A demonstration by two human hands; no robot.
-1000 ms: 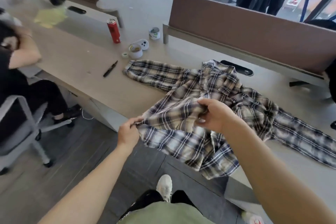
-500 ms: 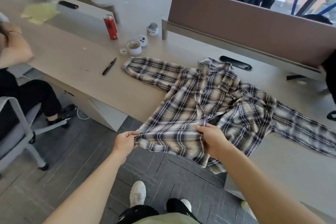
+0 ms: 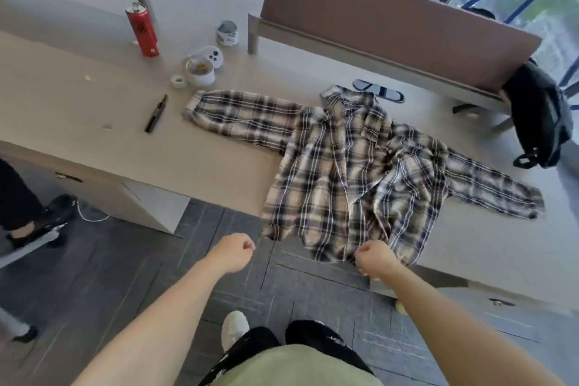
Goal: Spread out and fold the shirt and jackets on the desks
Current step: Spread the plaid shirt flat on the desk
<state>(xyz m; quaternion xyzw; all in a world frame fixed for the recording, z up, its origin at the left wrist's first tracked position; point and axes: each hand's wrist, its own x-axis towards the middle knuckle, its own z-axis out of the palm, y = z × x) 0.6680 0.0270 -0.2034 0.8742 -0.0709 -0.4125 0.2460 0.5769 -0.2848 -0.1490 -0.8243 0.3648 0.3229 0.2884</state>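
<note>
A beige, white and navy plaid shirt point(image 3: 338, 166) lies front up on the light wooden desk point(image 3: 94, 122). Both sleeves are spread out to the sides, and the hem hangs over the desk's front edge. My right hand point(image 3: 374, 258) pinches the hem near the middle of the front opening. My left hand point(image 3: 236, 252) is curled into a loose fist just left of the hem's left corner, a small gap away from the cloth, holding nothing.
Left of the shirt are a black pen point(image 3: 156, 113), a white cup point(image 3: 200, 70), a white controller point(image 3: 213, 56), a tape roll point(image 3: 179, 81) and a red can point(image 3: 142, 30). A brown divider point(image 3: 391, 22) runs behind. A black bag point(image 3: 542, 116) sits at the right. A seated person's leg point(image 3: 15, 197) is at the left.
The shirt's lower part has been pulled down and flattened, so the hem now hangs over the desk edge. My left hand has let go of the hem corner. Both hands moved toward me.
</note>
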